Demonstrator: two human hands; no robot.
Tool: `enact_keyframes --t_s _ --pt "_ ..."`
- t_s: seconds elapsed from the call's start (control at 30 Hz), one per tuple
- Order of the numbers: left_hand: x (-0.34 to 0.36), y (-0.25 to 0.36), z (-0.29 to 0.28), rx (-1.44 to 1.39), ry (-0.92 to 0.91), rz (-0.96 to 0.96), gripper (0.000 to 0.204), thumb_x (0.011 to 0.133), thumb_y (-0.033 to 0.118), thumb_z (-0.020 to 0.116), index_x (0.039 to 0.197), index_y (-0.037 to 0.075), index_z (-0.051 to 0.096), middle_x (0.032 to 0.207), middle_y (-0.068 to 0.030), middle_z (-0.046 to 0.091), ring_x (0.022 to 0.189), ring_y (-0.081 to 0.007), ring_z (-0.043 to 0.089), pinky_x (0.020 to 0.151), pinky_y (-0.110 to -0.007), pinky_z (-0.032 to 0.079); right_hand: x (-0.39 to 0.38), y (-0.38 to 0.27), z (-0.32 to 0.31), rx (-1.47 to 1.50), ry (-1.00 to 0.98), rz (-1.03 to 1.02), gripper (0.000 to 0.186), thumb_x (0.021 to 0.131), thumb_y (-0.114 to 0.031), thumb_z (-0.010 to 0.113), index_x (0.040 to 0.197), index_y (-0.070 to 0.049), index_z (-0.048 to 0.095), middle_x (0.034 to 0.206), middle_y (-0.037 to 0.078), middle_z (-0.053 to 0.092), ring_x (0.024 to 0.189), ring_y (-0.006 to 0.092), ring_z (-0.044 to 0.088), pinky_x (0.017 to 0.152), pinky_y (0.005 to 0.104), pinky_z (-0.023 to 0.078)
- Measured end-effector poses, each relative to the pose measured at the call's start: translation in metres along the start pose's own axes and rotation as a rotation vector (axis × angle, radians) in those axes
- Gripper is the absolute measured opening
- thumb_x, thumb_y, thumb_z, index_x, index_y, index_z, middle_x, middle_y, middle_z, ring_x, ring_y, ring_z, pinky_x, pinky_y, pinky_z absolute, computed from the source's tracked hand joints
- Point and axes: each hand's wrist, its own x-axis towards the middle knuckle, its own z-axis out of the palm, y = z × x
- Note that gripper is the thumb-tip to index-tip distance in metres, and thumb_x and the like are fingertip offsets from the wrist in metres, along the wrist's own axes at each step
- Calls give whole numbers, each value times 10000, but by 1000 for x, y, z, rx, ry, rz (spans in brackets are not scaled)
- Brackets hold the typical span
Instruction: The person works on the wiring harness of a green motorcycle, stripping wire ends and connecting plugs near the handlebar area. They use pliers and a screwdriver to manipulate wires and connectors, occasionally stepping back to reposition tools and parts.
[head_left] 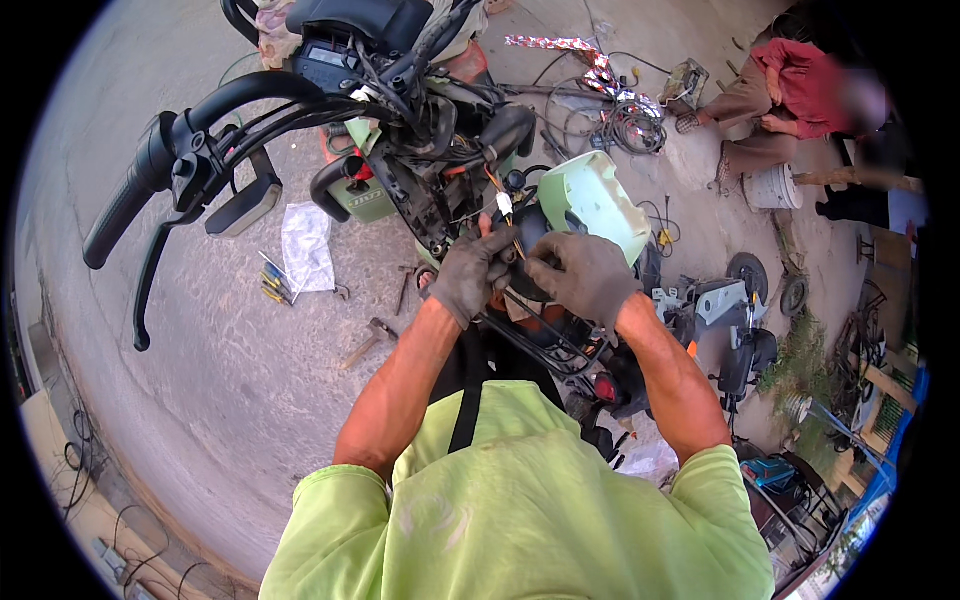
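Working above concrete ground [220, 400], we grasped wires [494, 182] with left fingers [498, 242]; right fingers [545, 254] showed no discernible grip. Ground ran wide leftward to a pale strip [45, 430]; a two-wheeler [720, 305] bordered right.

Two gloved hands close together at the middle, both elbows bent outward.
The left forearm [400, 385] slants up and inward, bare to the wrist; the left hand [468, 278], in grey, has its back turned partly up and its fingers curled in, held near the fingertips of the other. The right forearm [678, 382] slants up and leftward, also bare; the right hand [588, 278] lies back up, knuckles bent, thumb and forefinger drawn toward each other and pointing left. Whether those two tips meet is hard to tell.
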Motion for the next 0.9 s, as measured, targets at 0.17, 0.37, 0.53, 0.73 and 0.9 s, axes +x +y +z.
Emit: enact_keyframes --t_s 0.17,0.37,0.53,0.73,0.9 --pt "4 4 -8 -86 -107 -14 113 985 173 640 972 78 581 699 17 520 451 -69 340 461 -261 282 25 -10 -2 3 54 100 456 885 -457 657 1140 -83 712 1015 173 737 983 358 695 875 443 530" --pt "-1 15 -10 -2 -73 11 109 988 163 640 961 59 627 683 16 525 443 -69 330 456 -251 284 42 -16 -4 -10 -50 58 456 848 -450 693 1134 -96 728 1008 180 736 987 366 691 871 448 529" --pt "-1 10 -18 66 -90 43 112 997 179 627 950 78 619 695 9 532 453 -64 346 452 -243 305 37 -9 2 -15 16 58 362 870 -363 669 1094 -86 736 971 167 738 939 351 698 840 433 530" --pt "4 8 -30 44 -138 29 123 988 213 633 983 94 606 734 9 530 479 -62 369 466 -239 319 38 -8 4 13 105 109 288 879 -284 651 1039 -57 726 877 164 728 822 335 700 760 424 531" --pt "5 13 -33 9 -169 -3 136 994 212 628 1012 78 616 739 8 528 475 -61 360 463 -239 311 43 -6 20 83 210 56 285 886 -291 636 1003 -44 716 870 173 721 810 351 692 760 430 533"
